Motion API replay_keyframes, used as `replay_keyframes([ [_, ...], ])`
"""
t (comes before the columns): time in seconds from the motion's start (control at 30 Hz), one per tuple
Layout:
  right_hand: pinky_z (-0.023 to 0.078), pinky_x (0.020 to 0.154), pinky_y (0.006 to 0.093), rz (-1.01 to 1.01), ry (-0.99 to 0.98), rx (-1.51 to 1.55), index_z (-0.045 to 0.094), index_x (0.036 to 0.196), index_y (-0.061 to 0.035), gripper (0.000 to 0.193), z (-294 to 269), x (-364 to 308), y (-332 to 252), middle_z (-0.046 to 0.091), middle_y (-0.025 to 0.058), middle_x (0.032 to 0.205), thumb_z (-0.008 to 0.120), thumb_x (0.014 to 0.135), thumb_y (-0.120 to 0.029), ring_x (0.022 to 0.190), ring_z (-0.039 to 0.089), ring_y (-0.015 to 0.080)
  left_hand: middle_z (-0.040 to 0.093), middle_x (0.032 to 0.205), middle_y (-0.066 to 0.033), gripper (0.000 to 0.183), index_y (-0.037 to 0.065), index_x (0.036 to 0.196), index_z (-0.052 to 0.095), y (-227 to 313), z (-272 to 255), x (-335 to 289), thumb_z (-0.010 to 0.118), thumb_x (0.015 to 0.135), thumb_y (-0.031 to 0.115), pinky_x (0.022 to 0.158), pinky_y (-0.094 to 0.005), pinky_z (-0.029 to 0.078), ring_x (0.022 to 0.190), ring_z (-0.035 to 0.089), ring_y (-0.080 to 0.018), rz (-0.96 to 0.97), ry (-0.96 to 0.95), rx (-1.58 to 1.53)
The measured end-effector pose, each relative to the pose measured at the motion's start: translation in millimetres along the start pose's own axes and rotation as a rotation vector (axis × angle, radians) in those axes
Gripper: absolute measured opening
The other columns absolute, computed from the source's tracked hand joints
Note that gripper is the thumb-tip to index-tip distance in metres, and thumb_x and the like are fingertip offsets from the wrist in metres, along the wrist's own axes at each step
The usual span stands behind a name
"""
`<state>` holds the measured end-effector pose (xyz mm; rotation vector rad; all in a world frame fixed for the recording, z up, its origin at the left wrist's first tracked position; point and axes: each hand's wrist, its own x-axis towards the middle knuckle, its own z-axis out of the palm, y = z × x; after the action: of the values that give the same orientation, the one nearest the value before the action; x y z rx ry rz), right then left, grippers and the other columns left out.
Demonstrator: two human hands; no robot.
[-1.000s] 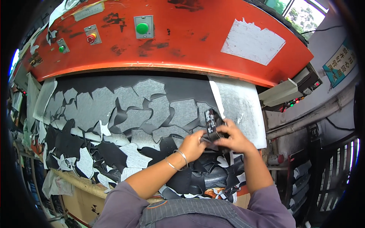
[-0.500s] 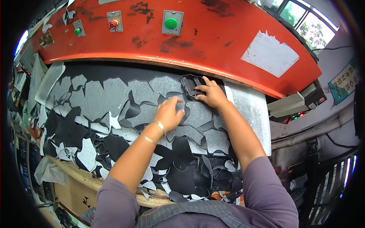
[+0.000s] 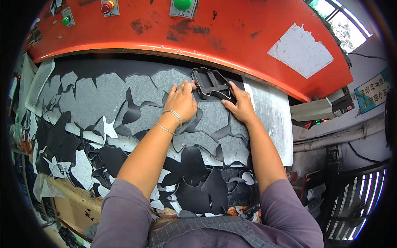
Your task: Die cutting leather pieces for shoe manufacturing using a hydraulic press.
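Note:
A dark metal cutting die [image 3: 215, 88], with a thin bent outline and inner crossbars, lies flat on a black sheet [image 3: 120, 65] just in front of the red press beam. My left hand [image 3: 182, 102] is at the die's left side, its bent fingertips against the rim. On the opposite side, my right hand [image 3: 243, 104] grips the right edge with thumb and fingers. Between them the two hands hold the die. Grey cut-out areas with narrow black strips of leftover sheet [image 3: 131, 112] spread to the left and nearer to me.
The red press beam [image 3: 165, 37] spans the far side, with a green button [image 3: 182, 4] and a red knob [image 3: 107, 7]. Black and white offcuts [image 3: 194, 165] pile along the near edge. A pale board [image 3: 271, 124] lies to the right.
My left hand has moved up to the die's left side. My right hand has shifted to its right edge, and the die has turned. The whole view has shifted slightly.

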<state>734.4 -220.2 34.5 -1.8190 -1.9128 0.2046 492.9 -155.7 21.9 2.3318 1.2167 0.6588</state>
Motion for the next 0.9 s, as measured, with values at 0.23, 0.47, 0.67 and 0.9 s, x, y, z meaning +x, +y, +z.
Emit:
replay_keyframes([
  [0.23,0.042,0.085,0.0397,-0.108,0.058,-0.025,0.04,0.139,-0.0037,0.072,0.9,-1.1,7.6,0.06,0.0158,0.095,0.073,0.079,-0.027,0.09,0.057,0.0333,0.049,0.137,-0.0104,0.042,0.004,0.121,0.042,2.6,0.9,2.0,0.053,0.081,0.01,0.115,-0.045,0.021,0.135,0.038,-0.026,0.025,-0.015,0.011],
  [0.47,0.028,0.107,0.043,0.051,-0.112,-0.043,0.031,0.145,-0.0044,0.076,3.8,-1.7,0.7,0.05,0.0233,0.134,0.065,0.085,-0.037,0.122,0.047,0.0386,0.049,0.138,-0.0139,0.037,0.006,0.113,0.043,-5.7,11.0,-1.3,0.054,0.078,0.009,0.114,-0.0479,0.022,0.135,0.038,-0.03,0.063,0.053,-0.005],
  [0.67,0.036,0.104,0.0426,0.039,0.069,0.021,0.039,0.141,-0.002,0.07,4.6,-22.1,7.2,0.051,0.0238,0.132,0.068,0.084,-0.031,0.122,0.049,0.0375,0.05,0.137,-0.0147,0.036,0.005,0.114,0.044,-4.1,20.5,-4.8,0.058,0.081,0.012,0.114,-0.0474,0.022,0.135,0.038,-0.0307,0.105,0.047,-0.044],
  [0.9,0.048,0.085,0.0402,-0.291,0.158,-0.257,0.066,0.102,-0.0059,0.022,-25.4,-13.9,-15.9,0.064,0.0102,0.105,0.065,0.08,-0.008,0.097,0.058,0.0306,0.049,0.138,-0.0137,0.034,0.005,0.114,0.046,-4.9,13.9,-13.7,0.057,0.083,0.012,0.115,-0.0476,0.02,0.136,0.035,-0.0304,0.12,0.005,-0.04],
])
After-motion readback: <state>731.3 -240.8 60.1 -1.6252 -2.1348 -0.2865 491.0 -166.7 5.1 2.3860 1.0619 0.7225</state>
